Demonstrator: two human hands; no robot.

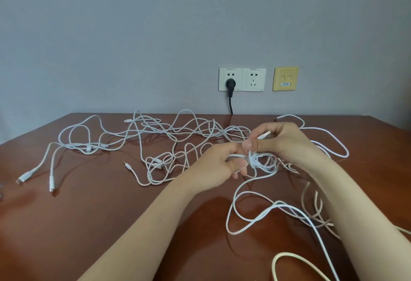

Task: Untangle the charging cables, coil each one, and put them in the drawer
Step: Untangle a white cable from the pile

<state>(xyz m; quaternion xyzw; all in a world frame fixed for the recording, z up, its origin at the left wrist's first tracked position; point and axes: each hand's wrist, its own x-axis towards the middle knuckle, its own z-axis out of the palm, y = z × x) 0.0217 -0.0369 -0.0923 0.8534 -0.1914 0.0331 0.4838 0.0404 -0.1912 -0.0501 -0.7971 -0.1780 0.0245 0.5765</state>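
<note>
Left hand (222,162) fingers curled round one side of a small coiled cable bundle (261,160), held just above the table (89,214), below and slightly right of the double wall socket (242,79). Right hand (280,140) just above the bundle, pinching a white connector end (264,135) between thumb and fingers, and its cable is wound round the bundle's middle. Main tangle of white cables (169,133) spread on the table below and left of the socket, uncoiled, with two connector tips (51,186) lying far left of it. Loose cable loops (266,211) lie well below the socket, under the right forearm. Black plug (230,83) sits in the socket's left half, and a yellow data plate (285,79) is just right of the socket.
</note>
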